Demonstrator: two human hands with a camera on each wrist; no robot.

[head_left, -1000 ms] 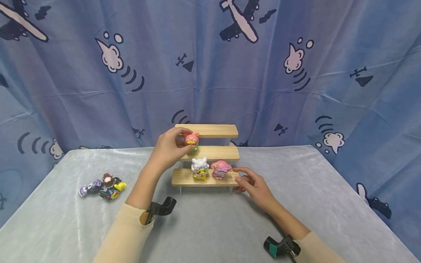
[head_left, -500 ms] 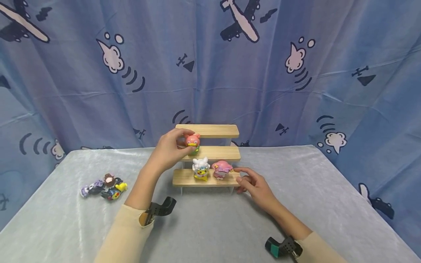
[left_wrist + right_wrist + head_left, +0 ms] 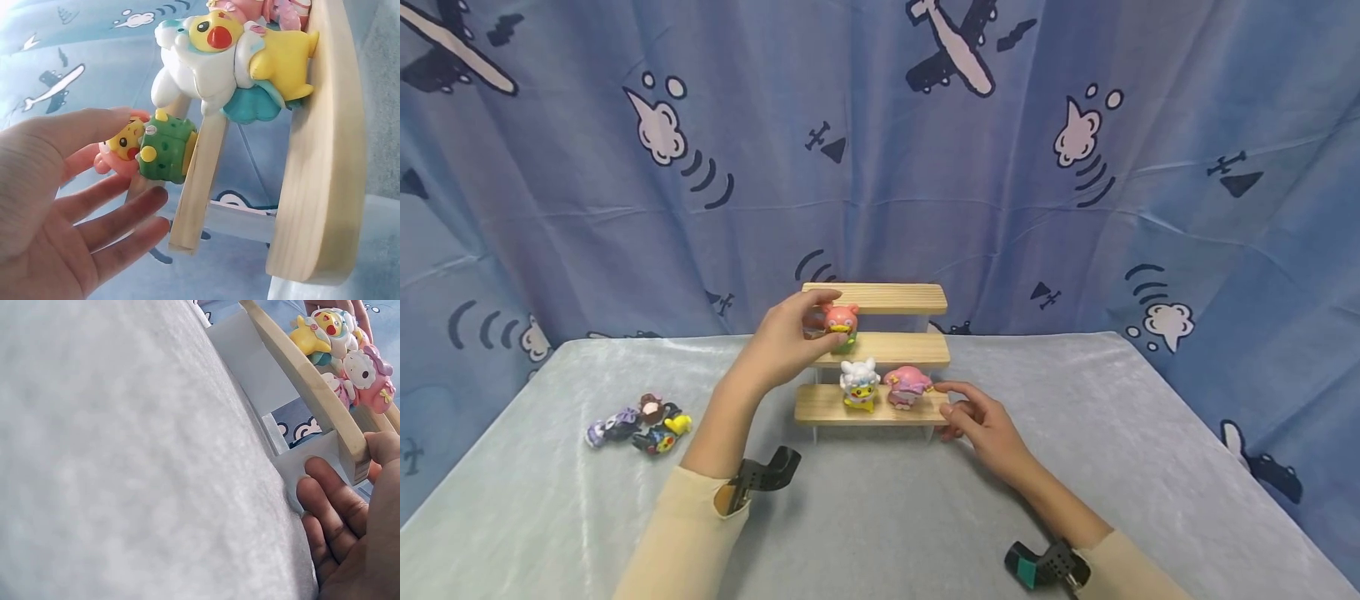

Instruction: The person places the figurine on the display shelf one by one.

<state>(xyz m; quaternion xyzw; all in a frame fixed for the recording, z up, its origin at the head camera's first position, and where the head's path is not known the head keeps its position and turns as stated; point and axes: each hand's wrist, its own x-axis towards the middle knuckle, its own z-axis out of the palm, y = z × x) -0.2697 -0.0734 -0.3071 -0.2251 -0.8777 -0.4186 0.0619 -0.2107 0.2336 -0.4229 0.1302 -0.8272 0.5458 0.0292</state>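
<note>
A three-step wooden display stand point(image 3: 891, 350) stands on the table. At the left end of its middle step, my left hand point(image 3: 786, 337) holds a small figurine in a pink hood and green outfit point(image 3: 840, 321), thumb and forefinger at its sides. The left wrist view shows this figurine point(image 3: 165, 150) upright on the step, the other fingers spread loosely. My right hand point(image 3: 981, 425) grips the right end of the bottom step; in the right wrist view several fingers point(image 3: 337, 500) curl below the board. On that step stand a white-hooded yellow figurine point(image 3: 859, 385) and a pink-hatted figurine point(image 3: 907, 387).
Several more figurines point(image 3: 655, 425) lie in a cluster on the pale cloth-covered table point(image 3: 880, 517), left of my left forearm. A blue patterned curtain point(image 3: 880, 167) hangs behind the table. The stand's top step point(image 3: 895, 297) rises behind my left hand.
The head view has shifted slightly, so everything sits a little further right. Both hands keep their places, and the pink-hooded figurine stays at the left of the middle step.
</note>
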